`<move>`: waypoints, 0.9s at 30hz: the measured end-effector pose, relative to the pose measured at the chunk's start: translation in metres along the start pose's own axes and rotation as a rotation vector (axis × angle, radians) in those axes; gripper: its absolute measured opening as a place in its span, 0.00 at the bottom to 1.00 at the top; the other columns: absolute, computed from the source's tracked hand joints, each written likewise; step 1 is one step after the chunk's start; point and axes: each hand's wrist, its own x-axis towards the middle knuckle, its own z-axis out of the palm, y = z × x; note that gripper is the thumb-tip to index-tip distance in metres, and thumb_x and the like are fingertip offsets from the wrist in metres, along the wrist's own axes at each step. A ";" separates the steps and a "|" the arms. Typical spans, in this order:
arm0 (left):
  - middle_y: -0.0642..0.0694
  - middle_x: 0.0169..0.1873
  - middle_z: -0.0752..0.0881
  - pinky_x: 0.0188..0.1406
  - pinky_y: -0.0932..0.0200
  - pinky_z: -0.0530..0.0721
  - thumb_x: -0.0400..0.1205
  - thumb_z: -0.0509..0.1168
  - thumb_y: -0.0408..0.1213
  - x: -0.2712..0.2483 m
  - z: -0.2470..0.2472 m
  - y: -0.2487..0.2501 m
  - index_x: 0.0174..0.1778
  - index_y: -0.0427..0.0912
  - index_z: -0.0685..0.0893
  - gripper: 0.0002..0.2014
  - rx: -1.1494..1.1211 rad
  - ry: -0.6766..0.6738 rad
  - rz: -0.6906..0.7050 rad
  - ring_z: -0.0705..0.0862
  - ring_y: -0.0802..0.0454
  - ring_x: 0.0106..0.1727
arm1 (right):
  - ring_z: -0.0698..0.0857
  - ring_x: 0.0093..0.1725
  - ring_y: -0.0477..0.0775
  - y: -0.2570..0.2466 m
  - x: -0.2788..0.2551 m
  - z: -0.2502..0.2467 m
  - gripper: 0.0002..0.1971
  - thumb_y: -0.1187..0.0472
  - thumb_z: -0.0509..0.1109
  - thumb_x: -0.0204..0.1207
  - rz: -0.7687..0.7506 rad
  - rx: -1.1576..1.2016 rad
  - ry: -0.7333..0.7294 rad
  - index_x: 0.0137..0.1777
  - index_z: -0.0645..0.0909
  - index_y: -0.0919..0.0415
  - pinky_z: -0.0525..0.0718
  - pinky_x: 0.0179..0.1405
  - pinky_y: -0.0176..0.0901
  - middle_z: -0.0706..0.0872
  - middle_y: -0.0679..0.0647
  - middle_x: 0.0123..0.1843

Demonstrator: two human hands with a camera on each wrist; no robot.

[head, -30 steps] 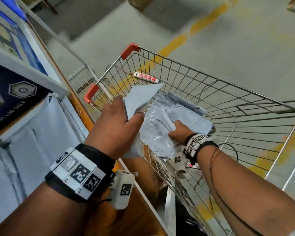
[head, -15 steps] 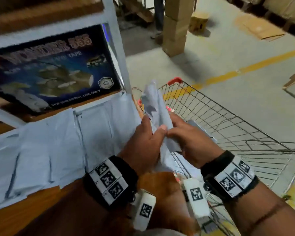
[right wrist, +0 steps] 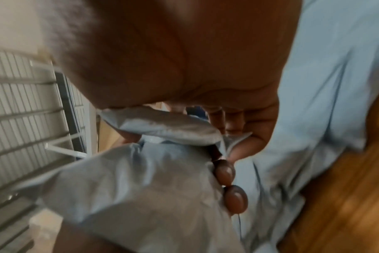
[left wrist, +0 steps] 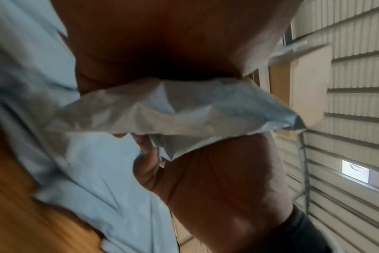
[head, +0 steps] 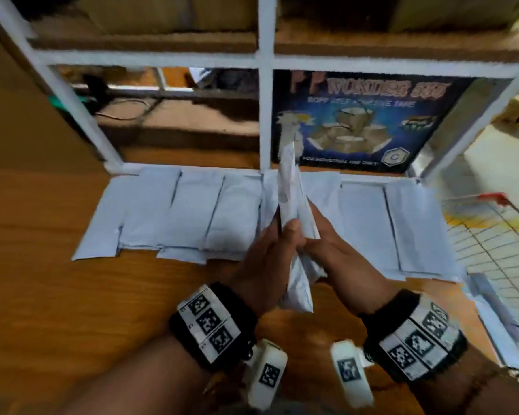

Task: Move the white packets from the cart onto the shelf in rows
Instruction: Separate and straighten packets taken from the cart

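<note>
Both hands hold a small bundle of white packets (head: 291,187) upright and edge-on over the wooden shelf (head: 57,295). My left hand (head: 270,250) grips it from the left, thumb on top. From the right, my right hand (head: 342,259) pinches it. The left wrist view shows the crumpled bundle (left wrist: 173,113) between the two palms. In the right wrist view the thumb (right wrist: 244,145) nips a packet edge (right wrist: 162,130). A row of white packets (head: 192,211) lies flat side by side along the back of the shelf, just beyond the hands. The wire cart (head: 491,235) stands at the right.
A white metal frame post (head: 265,115) rises behind the row. A blue tape carton (head: 366,121) stands behind it on the right. A brown cardboard panel (head: 12,115) stands at the left. Bare wood lies in front of the row.
The hands lifted the packets out of the cart and swung them left over the shelf. My view turned from the cart to the shelf and its row.
</note>
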 end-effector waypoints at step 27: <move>0.28 0.82 0.71 0.74 0.35 0.80 0.90 0.58 0.68 0.087 -0.394 -0.087 0.92 0.41 0.64 0.42 0.948 0.403 -0.363 0.78 0.23 0.78 | 0.77 0.81 0.75 0.000 0.273 0.284 0.45 0.25 0.52 0.83 0.337 -1.214 0.039 0.94 0.53 0.50 0.78 0.77 0.64 0.55 0.70 0.92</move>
